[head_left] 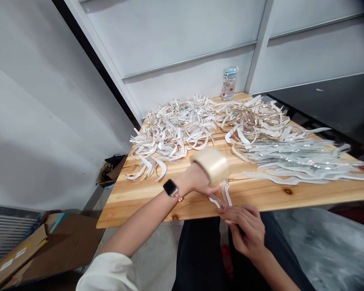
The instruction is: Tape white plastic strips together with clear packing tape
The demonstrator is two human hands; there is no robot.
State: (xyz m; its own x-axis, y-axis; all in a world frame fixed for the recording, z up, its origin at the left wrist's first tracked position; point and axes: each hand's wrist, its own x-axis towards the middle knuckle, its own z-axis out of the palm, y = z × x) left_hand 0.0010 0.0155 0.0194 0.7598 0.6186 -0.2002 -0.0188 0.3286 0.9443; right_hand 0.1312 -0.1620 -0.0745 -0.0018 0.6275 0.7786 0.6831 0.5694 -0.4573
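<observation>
My left hand [198,180], wearing a smartwatch [170,188] at the wrist, holds a wide roll of yellowish packing tape [212,161]. The roll is smeared by motion and covers most of the fingers; a fingertip shows below it. My right hand [246,226] is closed at the table's front edge, pinching thin wavy strips [226,193], white and shiny, by their lower ends. Their upper ends point away from me, just below the tape roll. Whether tape touches the strips I cannot tell.
A large heap of curved white and metallic strips [172,125] covers the wooden table's [130,198] back left. Another curved pile [255,117] lies back right, with long wavy strips [300,157] before it. A water bottle [229,84] stands against the wall. Cardboard [69,242] lies lower left.
</observation>
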